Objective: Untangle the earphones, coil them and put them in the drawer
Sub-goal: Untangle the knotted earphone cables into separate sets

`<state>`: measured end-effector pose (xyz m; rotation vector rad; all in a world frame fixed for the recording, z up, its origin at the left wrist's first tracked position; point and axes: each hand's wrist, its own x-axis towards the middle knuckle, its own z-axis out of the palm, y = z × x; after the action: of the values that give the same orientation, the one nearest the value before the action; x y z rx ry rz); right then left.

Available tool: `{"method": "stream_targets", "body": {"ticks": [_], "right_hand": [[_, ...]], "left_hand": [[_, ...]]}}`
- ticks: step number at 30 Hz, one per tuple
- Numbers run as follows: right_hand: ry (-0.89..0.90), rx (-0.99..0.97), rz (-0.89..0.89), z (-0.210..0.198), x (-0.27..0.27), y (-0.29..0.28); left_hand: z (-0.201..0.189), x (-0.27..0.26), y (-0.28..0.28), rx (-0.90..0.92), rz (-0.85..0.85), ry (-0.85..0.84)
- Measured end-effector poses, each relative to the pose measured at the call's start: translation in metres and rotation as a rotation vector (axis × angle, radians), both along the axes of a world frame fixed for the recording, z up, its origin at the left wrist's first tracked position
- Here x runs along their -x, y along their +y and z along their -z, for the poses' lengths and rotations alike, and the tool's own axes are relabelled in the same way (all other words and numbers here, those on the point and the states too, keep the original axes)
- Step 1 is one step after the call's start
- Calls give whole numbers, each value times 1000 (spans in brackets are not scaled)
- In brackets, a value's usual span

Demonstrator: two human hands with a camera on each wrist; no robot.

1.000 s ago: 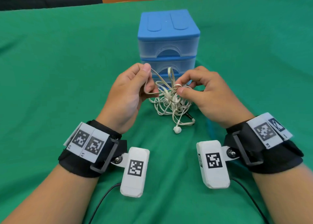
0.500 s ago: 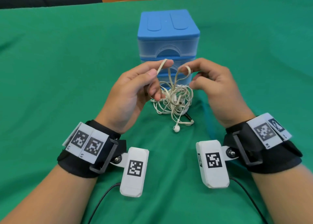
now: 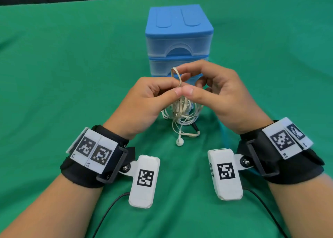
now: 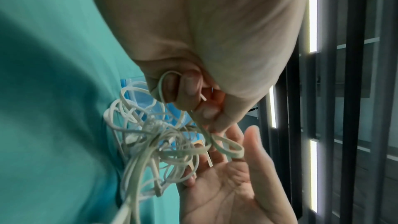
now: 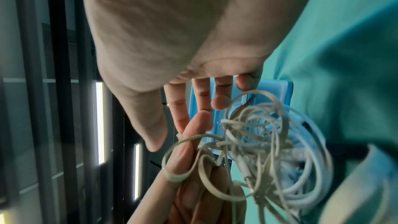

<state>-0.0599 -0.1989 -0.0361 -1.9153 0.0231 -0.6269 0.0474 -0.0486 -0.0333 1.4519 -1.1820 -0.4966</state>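
Left hand: my left hand point(image 3: 142, 101) is raised over the middle of the table, fingers curled, thumb and forefinger pinching a flat beige strand of the earphones point(image 3: 182, 111). The left wrist view shows a loop of that strand running round my curled fingers point(image 4: 189, 88).
Left wrist: black strap with white marker tags and a white camera block point(image 3: 144, 181), cable trailing toward the near edge.
Earphones: a tangled bundle of white and beige cable, hanging from both hands and touching the green table point(image 3: 72, 75) just in front of the drawer unit. One loop stands up above my fingertips; one earbud point(image 3: 179, 142) lies on the cloth at the near side of the bundle. A metal jack plug shows inside the knot.
Drawer unit: blue-topped box with clear drawers point(image 3: 179, 38), upright behind the bundle, toward the far edge. The upper drawer front is closed; the lower ones are partly hidden by my hands.
Right hand: my right hand point(image 3: 221, 97) meets the left thumb to thumb, forefinger and thumb pinching the same upright loop; the remaining fingers point(image 5: 221, 96) are loosely bent and hold nothing.
Right wrist: matching black strap, tags and camera block point(image 3: 225, 173), cable running to the near edge.
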Motion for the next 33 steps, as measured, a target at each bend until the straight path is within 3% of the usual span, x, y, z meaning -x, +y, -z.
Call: {"method": "stream_targets", "body": {"ticks": [5, 9, 11, 14, 19, 23, 29, 33], "right_hand": [[-7, -31, -38, 1, -1, -4], [34, 132, -14, 3, -1, -4], [16, 116, 43, 3, -3, -4], [-97, -27, 217, 2, -4, -11], [-143, -508, 347, -1, -1, -21], [-74, -606, 446, -1, 1, -30], [-47, -555, 334, 2, -2, -25], [-79, -470, 246, 3, -3, -23]], "left_hand": [[-1, -1, 2, -25, -6, 18], [-1, -1, 4, -37, -27, 43], [0, -4, 5, -9, -49, 64], [1, -10, 6, 34, -80, 71], [2, -13, 6, 32, -97, 87], [0, -18, 8, 125, -172, 115], [-4, -20, 9, 255, -235, 270], [-5, -23, 13, 145, -166, 430]]}}
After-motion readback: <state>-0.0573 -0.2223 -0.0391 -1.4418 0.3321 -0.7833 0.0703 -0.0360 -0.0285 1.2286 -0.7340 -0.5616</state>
